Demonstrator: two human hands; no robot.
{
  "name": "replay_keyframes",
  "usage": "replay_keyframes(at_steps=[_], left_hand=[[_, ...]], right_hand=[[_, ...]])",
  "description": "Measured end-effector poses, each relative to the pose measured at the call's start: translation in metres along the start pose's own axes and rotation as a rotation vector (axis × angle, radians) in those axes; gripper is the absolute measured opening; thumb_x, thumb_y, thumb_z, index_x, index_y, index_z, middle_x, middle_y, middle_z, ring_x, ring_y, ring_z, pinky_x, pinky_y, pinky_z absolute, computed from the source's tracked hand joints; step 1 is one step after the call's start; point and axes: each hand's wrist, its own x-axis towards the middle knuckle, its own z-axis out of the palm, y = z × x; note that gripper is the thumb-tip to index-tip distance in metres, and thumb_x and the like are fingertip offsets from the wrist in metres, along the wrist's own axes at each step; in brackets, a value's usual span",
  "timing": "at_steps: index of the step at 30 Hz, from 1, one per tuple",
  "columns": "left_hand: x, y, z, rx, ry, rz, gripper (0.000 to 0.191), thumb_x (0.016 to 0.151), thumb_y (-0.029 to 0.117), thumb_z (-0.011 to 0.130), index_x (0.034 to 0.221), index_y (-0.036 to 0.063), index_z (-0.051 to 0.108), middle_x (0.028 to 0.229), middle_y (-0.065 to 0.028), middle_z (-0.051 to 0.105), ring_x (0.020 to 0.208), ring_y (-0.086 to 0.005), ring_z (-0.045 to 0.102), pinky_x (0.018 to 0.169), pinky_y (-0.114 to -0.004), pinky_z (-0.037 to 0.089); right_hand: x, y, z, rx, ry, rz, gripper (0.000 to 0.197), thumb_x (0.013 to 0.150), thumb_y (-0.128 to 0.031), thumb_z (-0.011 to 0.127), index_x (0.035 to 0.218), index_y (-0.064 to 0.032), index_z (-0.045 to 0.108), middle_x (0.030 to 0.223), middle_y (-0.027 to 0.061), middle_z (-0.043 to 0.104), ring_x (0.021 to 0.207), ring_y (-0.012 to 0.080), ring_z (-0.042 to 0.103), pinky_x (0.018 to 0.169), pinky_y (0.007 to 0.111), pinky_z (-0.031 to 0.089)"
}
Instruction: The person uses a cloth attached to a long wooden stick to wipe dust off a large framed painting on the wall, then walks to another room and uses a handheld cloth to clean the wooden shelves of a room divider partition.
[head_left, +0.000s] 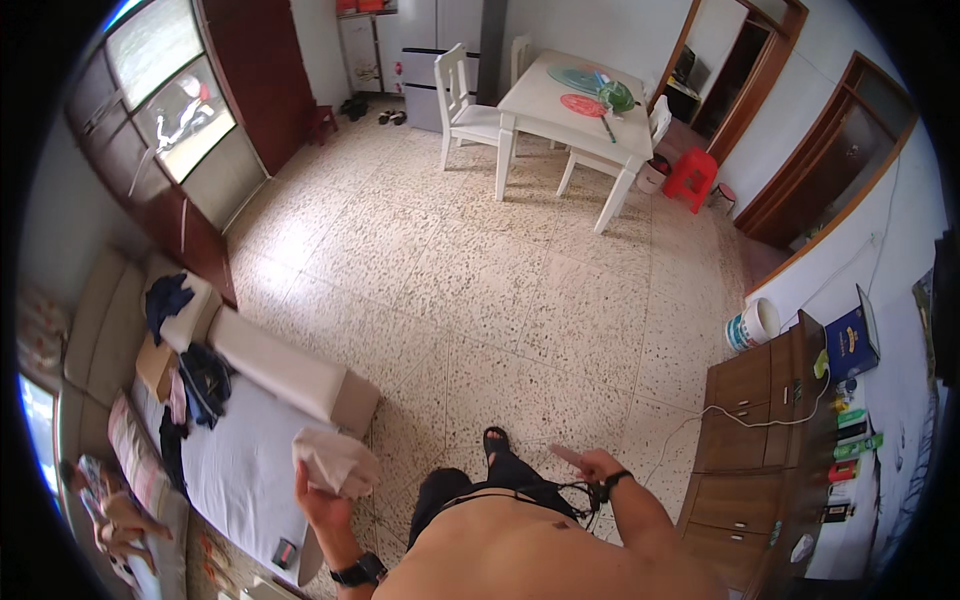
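My left hand (327, 504), with a dark watch at its wrist, holds up a crumpled whitish cloth (334, 463) beside the sofa. My right hand (598, 465) grips a flat, thin, pinkish-grey object (568, 454) whose kind I cannot tell; it points to the left over the floor. A black band and dark cords are at the right wrist. Between the hands are my bare torso, dark trousers and one foot in a black sandal (495, 441).
A sofa (232, 465) with clothes lies left, where another person (112, 510) sits. A wooden cabinet (731, 472) with a trailing white cable stands right. Ahead are a white table (525, 94), white chairs, a red stool (694, 178) and a white bucket (752, 325).
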Motion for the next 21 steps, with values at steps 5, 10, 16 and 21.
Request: replay_keyframes(at_steps=[5,10,16,21], left_hand=[[0.102,0.022,0.044,-0.04,0.056,0.218,0.054,0.107,0.042,0.048,0.149,0.0074,0.051,0.148,-0.0142,0.058,0.137,-0.0374,0.053,0.117,-0.057,0.04],[0.266,0.05,0.077,-0.154,0.112,0.212,0.061,0.106,0.05,0.048,0.149,0.0061,0.051,0.143,-0.0158,0.061,0.129,-0.0365,0.059,0.111,-0.054,0.047],[0.461,0.13,0.144,-0.187,0.074,0.229,0.051,0.108,0.042,0.046,0.142,0.0055,0.057,0.134,-0.0142,0.067,0.122,-0.0327,0.064,0.106,-0.05,0.051],[0.606,0.21,0.205,-0.163,0.023,0.24,0.049,0.108,0.041,0.048,0.138,0.004,0.059,0.129,-0.0142,0.068,0.118,-0.0314,0.066,0.103,-0.046,0.054]], right_hand=[[0.012,-0.246,0.032,-0.376,-0.064,-0.126,0.014,0.087,-0.005,0.067,0.086,0.0084,0.071,0.07,0.0115,0.069,0.052,0.0164,0.059,0.047,0.031,0.046],[0.092,-0.421,0.082,-0.311,-0.119,-0.221,0.031,0.095,-0.023,0.059,0.101,0.0059,0.067,0.086,0.017,0.073,0.06,0.0199,0.066,0.05,0.032,0.054],[0.11,-0.598,0.162,-0.265,-0.155,-0.136,0.03,0.103,-0.026,0.054,0.118,-0.0004,0.061,0.093,0.0158,0.074,0.063,0.0194,0.065,0.056,0.033,0.054],[0.157,-0.757,0.23,-0.136,-0.215,-0.112,0.03,0.103,-0.022,0.056,0.118,0.0031,0.06,0.089,0.0219,0.073,0.062,0.0214,0.064,0.057,0.031,0.055]])
